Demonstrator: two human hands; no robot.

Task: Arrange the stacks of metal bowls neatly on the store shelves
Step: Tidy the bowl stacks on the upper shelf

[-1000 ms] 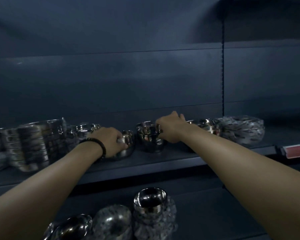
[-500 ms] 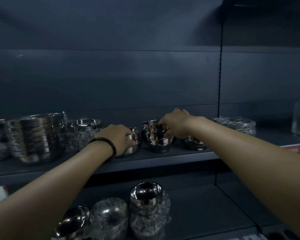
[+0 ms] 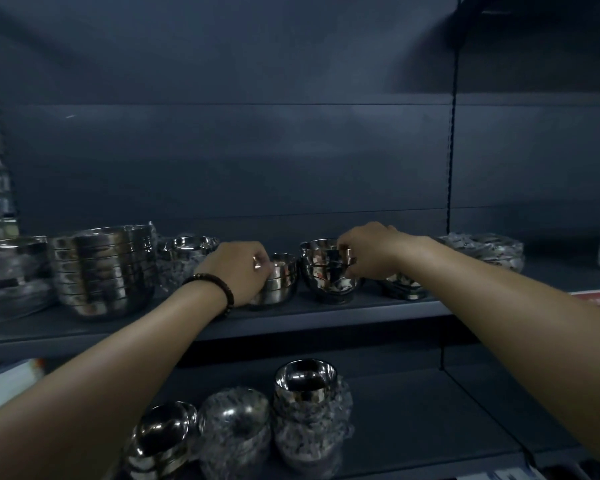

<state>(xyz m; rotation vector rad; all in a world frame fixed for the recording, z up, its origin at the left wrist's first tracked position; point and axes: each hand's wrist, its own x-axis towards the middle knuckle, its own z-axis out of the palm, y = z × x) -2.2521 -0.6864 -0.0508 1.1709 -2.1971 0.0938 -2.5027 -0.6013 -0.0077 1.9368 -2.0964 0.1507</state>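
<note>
Head view: on the upper shelf (image 3: 326, 315) a small stack of metal bowls (image 3: 282, 283) is gripped at its side by the left hand (image 3: 238, 271), whose fingers are curled round it, while the rim of the neighbouring stack (image 3: 326, 276) just to its right is pinched by the right hand (image 3: 371, 251). A taller stack of larger bowls (image 3: 104, 268) is seen further left on the same shelf, and a plastic-wrapped stack (image 3: 482, 249) beyond the right hand. More bowls (image 3: 305, 379) are set on the lower shelf (image 3: 413, 410).
</note>
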